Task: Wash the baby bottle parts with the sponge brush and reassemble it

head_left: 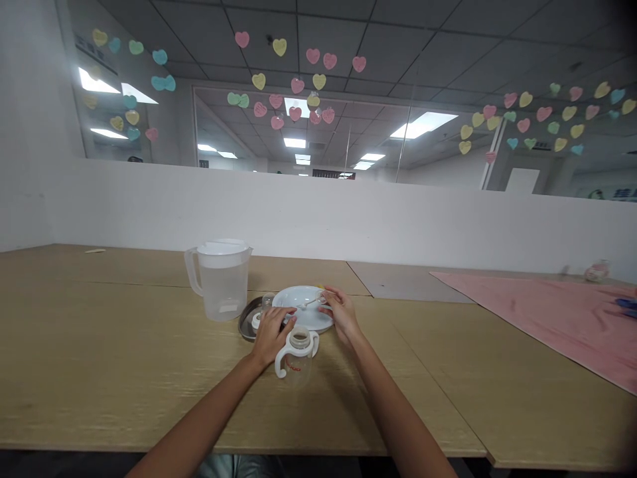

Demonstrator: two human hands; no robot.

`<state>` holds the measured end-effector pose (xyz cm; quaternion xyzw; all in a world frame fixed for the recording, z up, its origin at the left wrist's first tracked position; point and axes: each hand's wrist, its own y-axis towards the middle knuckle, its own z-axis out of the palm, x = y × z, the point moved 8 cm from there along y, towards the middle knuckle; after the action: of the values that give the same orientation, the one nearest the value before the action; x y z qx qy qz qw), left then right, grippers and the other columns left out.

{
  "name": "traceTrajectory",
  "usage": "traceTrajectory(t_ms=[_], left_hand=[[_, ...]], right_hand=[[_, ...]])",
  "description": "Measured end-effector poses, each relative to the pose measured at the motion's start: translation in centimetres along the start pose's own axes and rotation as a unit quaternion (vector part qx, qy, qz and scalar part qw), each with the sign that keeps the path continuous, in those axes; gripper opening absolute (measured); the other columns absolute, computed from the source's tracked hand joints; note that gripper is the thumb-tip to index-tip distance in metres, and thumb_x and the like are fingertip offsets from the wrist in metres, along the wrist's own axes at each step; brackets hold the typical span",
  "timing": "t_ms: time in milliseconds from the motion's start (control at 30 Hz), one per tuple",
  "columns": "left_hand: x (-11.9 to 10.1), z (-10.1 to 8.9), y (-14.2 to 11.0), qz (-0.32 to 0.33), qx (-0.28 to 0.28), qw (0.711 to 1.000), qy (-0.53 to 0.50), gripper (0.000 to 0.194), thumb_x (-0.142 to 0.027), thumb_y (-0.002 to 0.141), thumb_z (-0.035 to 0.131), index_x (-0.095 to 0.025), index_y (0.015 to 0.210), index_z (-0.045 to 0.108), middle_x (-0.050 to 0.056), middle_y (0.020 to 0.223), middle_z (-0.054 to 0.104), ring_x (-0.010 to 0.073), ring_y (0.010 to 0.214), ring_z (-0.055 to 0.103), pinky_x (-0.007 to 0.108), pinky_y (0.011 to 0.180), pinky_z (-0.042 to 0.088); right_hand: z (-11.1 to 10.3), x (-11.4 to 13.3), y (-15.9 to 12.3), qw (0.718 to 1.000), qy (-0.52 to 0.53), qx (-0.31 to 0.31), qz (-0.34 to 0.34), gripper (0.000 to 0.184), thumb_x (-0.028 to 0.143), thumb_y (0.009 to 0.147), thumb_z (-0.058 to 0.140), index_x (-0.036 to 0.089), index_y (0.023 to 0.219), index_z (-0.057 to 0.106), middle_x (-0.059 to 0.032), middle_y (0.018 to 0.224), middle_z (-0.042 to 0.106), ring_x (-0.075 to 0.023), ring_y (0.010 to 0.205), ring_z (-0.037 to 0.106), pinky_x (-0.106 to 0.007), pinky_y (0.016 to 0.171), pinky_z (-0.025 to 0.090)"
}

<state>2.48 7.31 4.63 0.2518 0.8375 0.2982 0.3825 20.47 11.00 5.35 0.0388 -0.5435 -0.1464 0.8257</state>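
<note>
I've got the left hand curled down at the near edge of the white plate, right beside the steel dish. Grip looks narrow; can't tell if it's holding anything. Right hand is on the plate's right rim, fingers near a thin utensil lying on the plate. Can't tell that grip either. Two-handled baby bottle stands just in front of the plate. Plastic pitcher stands left of the dish on the wooden table. Pink cloth lies well off to the right.

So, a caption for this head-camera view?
Left hand beside a two-handled baby bottle, right hand at a white plate; plastic pitcher nearby.
</note>
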Motion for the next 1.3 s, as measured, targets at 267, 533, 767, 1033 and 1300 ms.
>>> traceTrajectory(t_ms=[267, 533, 767, 1033, 1300], left_hand=[[-0.3, 0.1, -0.2, 0.009, 0.008, 0.999, 0.038, 0.028, -0.037, 0.089, 0.039, -0.023, 0.104, 0.058, 0.002, 0.102, 0.064, 0.0202, 0.101, 0.052, 0.041, 0.091, 0.034], [-0.1, 0.3, -0.1, 0.012, 0.010, 0.999, 0.045, 0.029, -0.038, 0.089, 0.038, -0.023, 0.103, 0.059, 0.003, 0.102, 0.064, 0.0204, 0.100, 0.053, 0.041, 0.090, 0.035], [-0.2, 0.3, -0.1, 0.015, 0.010, 0.999, 0.044, 0.030, -0.038, 0.089, 0.038, -0.023, 0.104, 0.059, 0.004, 0.102, 0.064, 0.0206, 0.100, 0.053, 0.040, 0.089, 0.035], [-0.2, 0.3, -0.1, 0.014, 0.012, 0.999, 0.043, 0.029, -0.038, 0.089, 0.038, -0.022, 0.100, 0.060, 0.004, 0.101, 0.065, 0.0205, 0.100, 0.053, 0.040, 0.090, 0.035], [-0.4, 0.2, 0.0, 0.013, 0.017, 0.999, 0.049, 0.029, -0.038, 0.089, 0.037, -0.022, 0.097, 0.061, 0.004, 0.099, 0.065, 0.0210, 0.098, 0.053, 0.041, 0.089, 0.036]], right_hand=[[0.6, 0.2, -0.4, 0.999, 0.036, 0.024, 0.015, 0.030, 0.023, 0.063, 0.071, 0.018, 0.088, 0.056, 0.0016, 0.070, 0.064, -0.0129, 0.057, 0.064, -0.025, 0.059, 0.055], [1.1, -0.3, -0.7, 0.987, 0.134, 0.044, 0.081, 0.031, 0.013, 0.060, 0.071, 0.016, 0.087, 0.055, -0.0029, 0.073, 0.068, -0.0146, 0.060, 0.065, -0.027, 0.063, 0.055], [0.3, -0.2, -0.1, 0.989, 0.140, 0.023, 0.045, 0.034, 0.011, 0.059, 0.073, 0.016, 0.088, 0.057, -0.0011, 0.068, 0.067, -0.0102, 0.054, 0.061, -0.021, 0.058, 0.053], [0.3, -0.4, 0.0, 0.983, 0.166, 0.022, 0.069, 0.024, 0.006, 0.060, 0.066, 0.015, 0.081, 0.058, -0.0037, 0.072, 0.068, -0.0111, 0.057, 0.062, -0.022, 0.059, 0.054], [0.2, -0.2, 0.0, 0.983, 0.172, 0.019, 0.055, 0.028, 0.003, 0.057, 0.062, 0.015, 0.081, 0.056, -0.0019, 0.068, 0.066, -0.0100, 0.052, 0.059, -0.021, 0.056, 0.052]])
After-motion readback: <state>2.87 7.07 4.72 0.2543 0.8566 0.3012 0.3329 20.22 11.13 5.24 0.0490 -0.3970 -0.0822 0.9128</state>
